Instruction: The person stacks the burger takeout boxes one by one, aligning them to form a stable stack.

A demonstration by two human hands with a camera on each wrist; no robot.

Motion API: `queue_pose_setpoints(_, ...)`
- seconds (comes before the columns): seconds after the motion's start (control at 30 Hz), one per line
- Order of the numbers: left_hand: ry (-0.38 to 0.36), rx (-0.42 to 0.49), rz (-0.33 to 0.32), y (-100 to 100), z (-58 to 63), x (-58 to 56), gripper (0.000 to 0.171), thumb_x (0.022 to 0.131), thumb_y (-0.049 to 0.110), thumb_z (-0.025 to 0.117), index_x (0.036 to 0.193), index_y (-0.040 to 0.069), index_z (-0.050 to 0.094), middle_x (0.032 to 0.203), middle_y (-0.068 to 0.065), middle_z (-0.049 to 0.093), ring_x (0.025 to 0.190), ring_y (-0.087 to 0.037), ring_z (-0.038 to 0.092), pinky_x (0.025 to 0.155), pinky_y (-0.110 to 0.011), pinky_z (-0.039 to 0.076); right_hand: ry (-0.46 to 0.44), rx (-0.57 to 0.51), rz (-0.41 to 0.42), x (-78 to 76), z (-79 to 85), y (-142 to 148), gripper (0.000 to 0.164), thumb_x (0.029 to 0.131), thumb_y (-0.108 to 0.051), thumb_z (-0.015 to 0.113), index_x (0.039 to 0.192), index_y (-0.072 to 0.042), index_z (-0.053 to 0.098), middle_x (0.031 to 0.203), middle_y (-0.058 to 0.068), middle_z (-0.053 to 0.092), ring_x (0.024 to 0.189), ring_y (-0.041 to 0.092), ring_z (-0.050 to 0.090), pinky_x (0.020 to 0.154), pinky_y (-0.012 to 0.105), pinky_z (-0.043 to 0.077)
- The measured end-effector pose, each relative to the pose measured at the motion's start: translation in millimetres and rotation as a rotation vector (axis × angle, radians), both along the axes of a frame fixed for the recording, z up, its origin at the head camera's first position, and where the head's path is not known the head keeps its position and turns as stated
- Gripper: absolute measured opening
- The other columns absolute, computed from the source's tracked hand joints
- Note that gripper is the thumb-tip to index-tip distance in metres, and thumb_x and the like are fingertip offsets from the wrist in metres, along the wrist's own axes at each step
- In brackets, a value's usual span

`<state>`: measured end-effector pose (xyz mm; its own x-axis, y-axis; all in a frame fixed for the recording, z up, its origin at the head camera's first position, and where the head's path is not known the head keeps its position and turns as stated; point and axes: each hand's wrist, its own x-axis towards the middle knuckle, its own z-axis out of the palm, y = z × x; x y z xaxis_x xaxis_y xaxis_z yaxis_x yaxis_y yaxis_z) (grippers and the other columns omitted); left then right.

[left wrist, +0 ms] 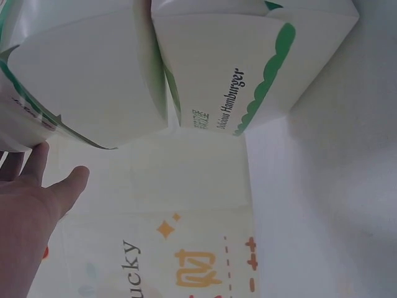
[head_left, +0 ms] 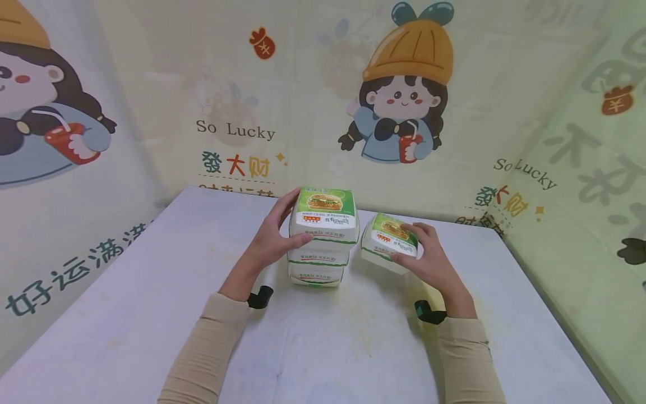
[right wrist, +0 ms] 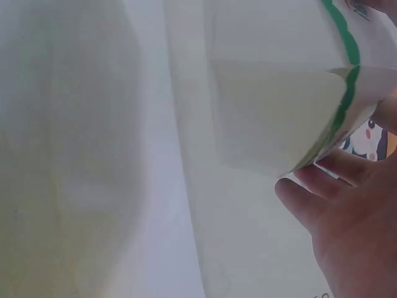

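A stack of white and green paper hamburger boxes stands mid-table in the head view. My left hand [head_left: 272, 238] grips the top hamburger box [head_left: 325, 216], thumb across its front and fingers along its left side. Beneath it are a middle box [head_left: 318, 257] and a bottom box [head_left: 315, 275]. To the right of the stack, my right hand [head_left: 429, 255] holds another hamburger box [head_left: 386, 241] by its right side, tilted. In the right wrist view that box's plain side [right wrist: 279, 118] shows above the fingers. The left wrist view shows a box side printed "Delicious Hamburger" [left wrist: 217, 74].
The boxes are on a white table [head_left: 323, 348], its far edge against a printed cloth backdrop [head_left: 313, 101] with cartoon figures and lettering. Similar cloth hangs along both sides. Black wrist mounts [head_left: 260, 297] sit at both sleeve cuffs.
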<state>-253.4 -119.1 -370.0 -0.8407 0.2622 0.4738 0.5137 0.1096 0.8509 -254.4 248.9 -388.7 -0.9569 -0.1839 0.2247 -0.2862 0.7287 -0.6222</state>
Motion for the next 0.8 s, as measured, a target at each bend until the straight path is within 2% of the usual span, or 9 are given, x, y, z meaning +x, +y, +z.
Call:
queue_pose_setpoints(0.33,-0.009,-0.006,0.002,0.1,0.9,0.6,0.091,0.081,0.017,0.078,0.155,0.031,0.027,0.159,0.011,0.029,0.150,-0.011,0.023,0.124,-0.048,0.019,0.075,-0.036,0.015,2.4,8.0,0.0,0.069,0.086,-0.035,0.074,0.146,-0.016,0.045,0.157,0.017,0.021,0.132,0.040,0.034,0.100,0.059,0.038)
queue_pose_setpoints(0.67,-0.016,-0.016,0.014,0.4,0.4,0.3,0.091,0.082,0.020,0.078,0.155,0.033,0.027,0.160,0.012,0.028,0.151,-0.011,0.022,0.124,-0.052,0.019,0.139,-0.020,0.027,2.8,18.6,2.3,0.066,0.087,-0.032,0.074,0.144,-0.015,0.048,0.152,0.017,0.029,0.127,0.037,0.039,0.095,0.052,0.040)
queue_pose_setpoints(0.8,-0.017,-0.017,0.015,0.2,0.3,0.2,0.091,0.082,0.019,0.078,0.155,0.032,0.027,0.160,0.012,0.028,0.151,-0.011,0.022,0.124,-0.050,0.020,0.147,-0.010,0.011,3.2,27.5,2.9,0.066,0.088,-0.035,0.073,0.145,-0.015,0.047,0.155,0.017,0.028,0.129,0.040,0.038,0.096,0.056,0.041)
